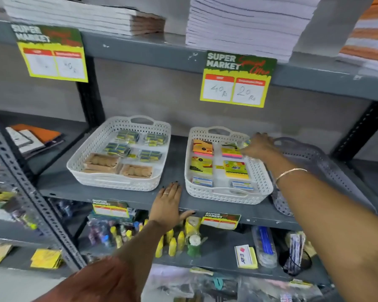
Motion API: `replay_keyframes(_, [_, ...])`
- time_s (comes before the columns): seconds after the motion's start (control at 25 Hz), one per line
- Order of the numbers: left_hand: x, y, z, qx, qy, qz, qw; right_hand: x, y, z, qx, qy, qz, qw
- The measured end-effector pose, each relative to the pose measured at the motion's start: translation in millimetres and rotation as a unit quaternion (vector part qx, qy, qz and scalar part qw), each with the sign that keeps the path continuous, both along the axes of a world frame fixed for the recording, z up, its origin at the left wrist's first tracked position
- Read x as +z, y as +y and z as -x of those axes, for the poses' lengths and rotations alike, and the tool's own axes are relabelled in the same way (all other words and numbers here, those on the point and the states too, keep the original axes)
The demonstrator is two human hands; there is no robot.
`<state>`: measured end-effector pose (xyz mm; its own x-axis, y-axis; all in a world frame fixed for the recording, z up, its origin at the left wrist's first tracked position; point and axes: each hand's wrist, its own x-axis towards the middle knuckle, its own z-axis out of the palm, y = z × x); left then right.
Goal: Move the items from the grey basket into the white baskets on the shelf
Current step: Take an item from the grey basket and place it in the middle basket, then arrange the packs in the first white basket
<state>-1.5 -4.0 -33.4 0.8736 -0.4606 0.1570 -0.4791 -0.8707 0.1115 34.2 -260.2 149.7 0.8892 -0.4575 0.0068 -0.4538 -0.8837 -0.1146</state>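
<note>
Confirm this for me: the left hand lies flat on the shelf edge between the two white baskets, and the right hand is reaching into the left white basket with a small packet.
One detail is wrong. In the head view the right hand is over the right white basket, the one with sticky-note pads, not the left white basket. The left hand does lie flat on the shelf edge between them.

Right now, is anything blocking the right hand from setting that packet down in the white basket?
Nothing visible does. The right hand holds the small packet right over the right white basket, above its far corner, already occupied by sticky notes.
</note>
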Motion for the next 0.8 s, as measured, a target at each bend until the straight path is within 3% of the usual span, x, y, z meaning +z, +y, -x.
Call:
replay_keyframes(0.2, [28.6, 26.6, 6.8, -0.028, -0.087, 0.017, 0.996, 2.9, 98.6, -38.0, 0.115, -0.053, -0.048, 0.991])
replay_keyframes(0.32, [49.1, 70.6, -6.3, 0.008, -0.149, 0.026, 0.988, -9.8, 153.5, -60.8, 0.186, -0.050, -0.051, 0.980])
replay_keyframes(0.44, [56.8, 121.0, -23.9, 0.064, -0.134, 0.001, 0.989, -27.5, 196.0, -85.6, 0.248, -0.021, -0.053, 0.967])
replay_keyframes(0.6, [50.9, 150.6, -41.3, 0.063, -0.083, -0.041, 0.994, -59.1, 231.5, -125.6, 0.288, 0.041, -0.058, 0.955])
replay_keyframes(0.8, [43.6, 149.5, -40.3, 0.061, -0.109, -0.036, 0.991, -96.7, 244.0, -151.0, 0.284, 0.112, -0.032, 0.952])
